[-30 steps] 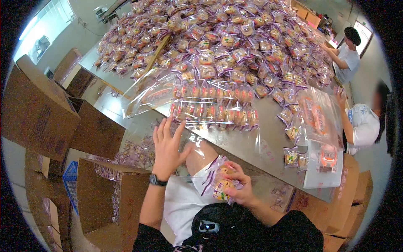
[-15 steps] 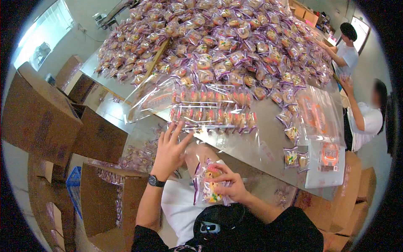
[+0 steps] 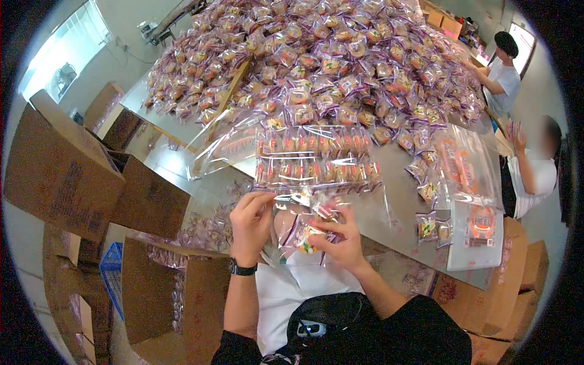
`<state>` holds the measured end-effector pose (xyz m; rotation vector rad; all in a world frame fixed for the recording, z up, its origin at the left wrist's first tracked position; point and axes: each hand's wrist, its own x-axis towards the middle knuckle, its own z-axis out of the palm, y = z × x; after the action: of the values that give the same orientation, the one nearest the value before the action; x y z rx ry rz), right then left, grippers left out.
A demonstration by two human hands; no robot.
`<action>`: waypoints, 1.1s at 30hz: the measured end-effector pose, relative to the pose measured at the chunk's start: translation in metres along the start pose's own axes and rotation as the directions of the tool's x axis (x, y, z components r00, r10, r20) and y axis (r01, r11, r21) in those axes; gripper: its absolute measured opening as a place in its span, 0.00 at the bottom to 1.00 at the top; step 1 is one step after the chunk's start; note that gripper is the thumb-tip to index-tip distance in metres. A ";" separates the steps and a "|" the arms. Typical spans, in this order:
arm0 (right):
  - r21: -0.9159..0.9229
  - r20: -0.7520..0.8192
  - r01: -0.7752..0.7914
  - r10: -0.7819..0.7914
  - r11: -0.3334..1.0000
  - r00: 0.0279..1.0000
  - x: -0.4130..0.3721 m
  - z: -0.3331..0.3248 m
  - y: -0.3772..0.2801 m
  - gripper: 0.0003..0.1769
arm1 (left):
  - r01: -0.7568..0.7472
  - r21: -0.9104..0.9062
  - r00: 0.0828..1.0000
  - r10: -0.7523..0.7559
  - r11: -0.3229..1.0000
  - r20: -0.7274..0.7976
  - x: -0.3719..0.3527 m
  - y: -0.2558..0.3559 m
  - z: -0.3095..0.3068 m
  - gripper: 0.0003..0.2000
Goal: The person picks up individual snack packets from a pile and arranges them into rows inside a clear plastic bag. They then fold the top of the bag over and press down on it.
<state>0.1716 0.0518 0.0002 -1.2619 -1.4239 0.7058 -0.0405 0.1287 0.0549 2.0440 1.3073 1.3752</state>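
My left hand (image 3: pixel 250 224), with a black watch at its wrist, pinches the near edge of a large clear plastic bag (image 3: pixel 222 146). Inside that bag, two rows of individually wrapped pastries (image 3: pixel 319 173) stand on edge at the front of the table. Close to the bag's near side, my right hand (image 3: pixel 342 242) is closed around a few wrapped pastries (image 3: pixel 302 238) in clear and purple film. Its fingers partly hide them.
A huge heap of wrapped pastries (image 3: pixel 340 61) covers the back of the metal table (image 3: pixel 395 228). Flat printed bags (image 3: pixel 474 237) lie at the right, beside several loose packets. Open cardboard boxes (image 3: pixel 155 292) stand at the left. Two people (image 3: pixel 502 82) work along the right side.
My left hand has gone from spread fingers to a pinch on the bag's edge. My right hand has lifted the wrapped pastries forward, towards the bag.
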 end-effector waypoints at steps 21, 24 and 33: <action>-0.564 -0.177 0.154 -0.302 0.811 0.937 0.023 0.052 0.005 0.21 | 0.363 -0.312 0.931 -0.353 0.878 0.090 -0.073 -0.006 0.032 0.40; -0.495 -0.080 0.195 -0.268 0.847 0.960 0.026 0.045 -0.001 0.19 | 0.305 -0.175 0.950 -0.285 0.936 0.130 -0.080 -0.020 0.035 0.40; -0.682 0.150 0.253 -0.208 0.686 0.967 0.013 0.010 0.002 0.25 | 0.288 -0.069 0.952 -0.293 0.955 -0.083 -0.081 -0.019 0.041 0.27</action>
<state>0.1639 0.0669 0.0000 -1.5866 -1.9593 -0.0079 -0.0231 0.0791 -0.0213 1.6864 1.5200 1.3657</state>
